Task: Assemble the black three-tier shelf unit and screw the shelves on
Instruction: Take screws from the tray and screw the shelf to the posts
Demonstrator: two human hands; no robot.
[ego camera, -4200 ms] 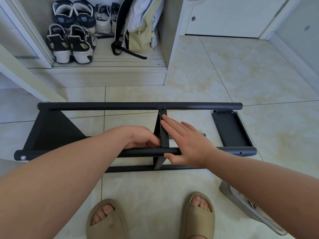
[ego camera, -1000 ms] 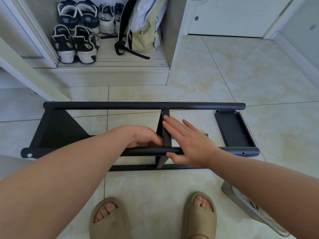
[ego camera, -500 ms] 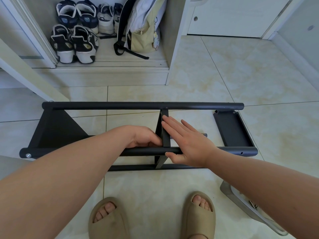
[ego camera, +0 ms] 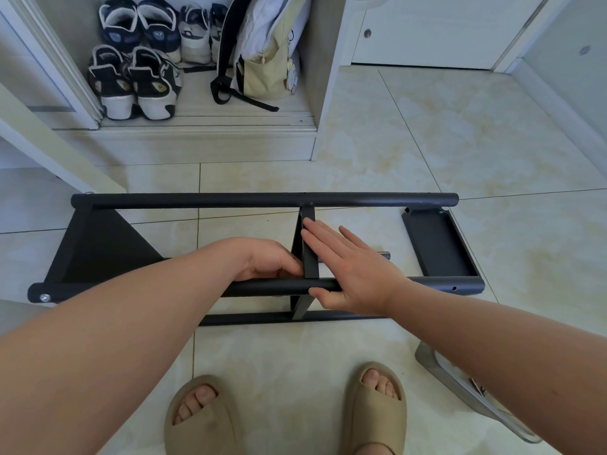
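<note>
Two beige sandals (ego camera: pixel 374 408) stand on the floor (ego camera: pixel 427 142) at its near edge. Just beyond them, the black shelf unit (ego camera: pixel 262 200) lies on its side in the middle of the floor. The right hand (ego camera: pixel 354 274) lies flat against the middle shelf (ego camera: pixel 310 261), grip spread, thumb on the near tube (ego camera: pixel 269 288). The left hand (ego camera: pixel 262 261) curls its fingers beside this shelf; if its grip pinches anything, I cannot tell. Farther, shoes (ego camera: pixel 131 80) stand in a cupboard (ego camera: pixel 203 126).

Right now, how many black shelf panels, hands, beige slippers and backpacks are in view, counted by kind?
black shelf panels: 3
hands: 2
beige slippers: 2
backpack: 1
Total: 8
</note>
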